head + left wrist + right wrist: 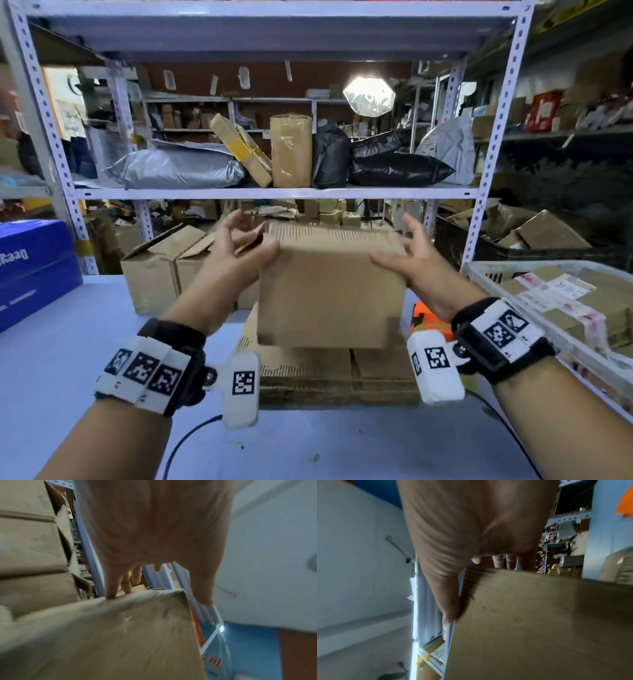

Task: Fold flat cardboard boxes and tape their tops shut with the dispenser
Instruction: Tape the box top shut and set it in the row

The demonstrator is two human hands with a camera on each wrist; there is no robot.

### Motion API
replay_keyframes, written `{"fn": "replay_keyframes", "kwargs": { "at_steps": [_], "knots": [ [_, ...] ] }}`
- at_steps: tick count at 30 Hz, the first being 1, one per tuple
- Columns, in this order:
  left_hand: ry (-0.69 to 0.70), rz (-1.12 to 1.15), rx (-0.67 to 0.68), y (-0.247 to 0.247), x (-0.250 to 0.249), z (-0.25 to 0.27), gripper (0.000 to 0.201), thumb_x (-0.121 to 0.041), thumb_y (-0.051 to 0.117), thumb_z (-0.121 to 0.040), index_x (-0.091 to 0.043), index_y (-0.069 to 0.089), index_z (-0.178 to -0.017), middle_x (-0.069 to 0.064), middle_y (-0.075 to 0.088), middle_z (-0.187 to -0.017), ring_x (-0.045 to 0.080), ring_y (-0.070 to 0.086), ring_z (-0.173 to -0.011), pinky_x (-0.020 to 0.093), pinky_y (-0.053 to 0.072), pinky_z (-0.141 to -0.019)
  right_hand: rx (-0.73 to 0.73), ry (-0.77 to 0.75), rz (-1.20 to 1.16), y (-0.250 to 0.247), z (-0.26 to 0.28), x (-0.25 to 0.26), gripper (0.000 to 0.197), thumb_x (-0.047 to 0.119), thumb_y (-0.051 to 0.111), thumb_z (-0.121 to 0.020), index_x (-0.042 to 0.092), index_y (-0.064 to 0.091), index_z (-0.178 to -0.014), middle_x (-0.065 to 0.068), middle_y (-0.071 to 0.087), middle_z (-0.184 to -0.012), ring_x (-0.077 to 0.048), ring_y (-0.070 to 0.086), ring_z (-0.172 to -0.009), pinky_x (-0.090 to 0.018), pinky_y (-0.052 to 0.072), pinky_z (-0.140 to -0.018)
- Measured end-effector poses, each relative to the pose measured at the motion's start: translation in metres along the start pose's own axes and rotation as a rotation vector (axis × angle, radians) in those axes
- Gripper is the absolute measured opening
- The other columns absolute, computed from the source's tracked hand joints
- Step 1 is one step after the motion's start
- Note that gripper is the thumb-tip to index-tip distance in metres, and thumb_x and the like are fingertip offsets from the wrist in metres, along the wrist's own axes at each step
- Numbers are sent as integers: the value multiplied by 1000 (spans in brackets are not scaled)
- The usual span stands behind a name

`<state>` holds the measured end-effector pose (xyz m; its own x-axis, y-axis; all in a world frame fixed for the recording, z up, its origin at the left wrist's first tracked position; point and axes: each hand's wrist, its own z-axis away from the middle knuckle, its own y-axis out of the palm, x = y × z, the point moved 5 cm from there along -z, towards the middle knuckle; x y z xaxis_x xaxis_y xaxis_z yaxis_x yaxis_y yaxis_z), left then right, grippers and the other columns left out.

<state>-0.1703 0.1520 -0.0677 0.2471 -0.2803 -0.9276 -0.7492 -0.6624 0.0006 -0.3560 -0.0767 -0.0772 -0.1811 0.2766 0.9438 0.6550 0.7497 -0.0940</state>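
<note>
— Head view first: what have the hands got?
— Cardboard box point(329, 291), held up above the stack of flat boxes point(339, 373) on the pale table point(68, 359). The left hand point(236, 253) is at its upper left corner, thumb on the near face, fingers spread loosely. The right hand point(411, 257) is at the upper right corner, thumb on the near face, fingers splayed.
— Anything else nearby?
— An orange object point(428, 320) shows just behind the right wrist; what it is I cannot tell. A crate of taped parcels point(565, 301) sits to the right, a blue carton point(34, 270) to the left.
— Left wrist view?
— Blurred. Fingertips point(111, 592) touch the box's far edge point(120, 628).
— Right wrist?
— Thumb point(448, 601) lies along the box's side point(539, 622), with fingers reaching over its far edge.
</note>
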Motion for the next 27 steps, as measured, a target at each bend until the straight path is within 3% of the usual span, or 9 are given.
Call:
{"fn": "replay_keyframes", "kwargs": {
  "at_steps": [2,4,8,10,13,17,21,25,27],
  "knots": [
    [-28,-146,101,2,18,3,121,-74,85,-47,-64,17,-146,-17,42,-142,5,55,-123,20,54,-86,99,29,160,4,3,-19,134,67,89,-45,52,8,-151,2,27,-158,-13,31,-139,-38,37,-109],
    [-75,-274,182,6,31,4,116,-83,77,-49,-68,14,-146,-18,31,-150,8,41,-136,30,44,-105,203,66,254,9,5,-35,127,69,86,-52,54,9,-151,9,26,-160,-10,33,-139,-39,37,-112],
    [-95,-559,190,12,35,-9,97,-90,52,-69,-53,23,-153,-14,27,-162,12,31,-145,43,31,-119,256,50,356,12,0,-34,129,75,81,-51,38,15,-155,18,46,-143,-3,48,-129,-33,41,-111],
    [-37,-781,146,15,23,-18,94,-90,42,-73,-44,29,-154,-7,24,-165,15,27,-148,45,29,-119,242,48,488,7,-5,-24,132,84,74,-49,33,17,-156,14,37,-153,-6,41,-134,-29,38,-108],
    [142,-1031,109,31,-3,-32,85,-83,35,-84,-33,39,-153,-2,26,-165,17,20,-151,41,21,-119,203,13,611,4,-11,-5,124,86,68,-57,40,7,-156,13,13,-164,-11,21,-147,-36,27,-115],
    [104,-1309,496,74,-3,-41,77,-72,31,-95,-28,24,-158,0,16,-167,17,3,-154,46,4,-122,279,-160,962,33,-27,21,116,88,52,-66,34,8,-159,13,2,-166,-8,4,-151,-38,14,-122],
    [-33,-1466,738,81,18,-39,109,-80,41,-85,-20,-11,-160,0,-14,-168,16,-15,-153,49,-5,-125,491,-97,1179,60,-32,2,76,68,34,-95,36,8,-159,7,5,-167,-17,1,-154,-39,5,-122],
    [55,-1534,737,75,24,-37,122,-81,53,-78,-16,-11,-160,5,-14,-168,19,-12,-154,48,0,-126,439,-66,1187,52,-23,-14,92,90,13,-75,46,12,-156,13,6,-166,-13,2,-153,-38,4,-124],
    [26,-1544,688,64,24,-38,123,-79,57,-78,-16,-7,-161,7,-11,-168,22,-9,-155,47,1,-126,439,-45,1149,44,-22,-15,103,98,14,-63,48,16,-154,14,5,-166,-13,0,-153,-41,4,-124]
  ]
}}
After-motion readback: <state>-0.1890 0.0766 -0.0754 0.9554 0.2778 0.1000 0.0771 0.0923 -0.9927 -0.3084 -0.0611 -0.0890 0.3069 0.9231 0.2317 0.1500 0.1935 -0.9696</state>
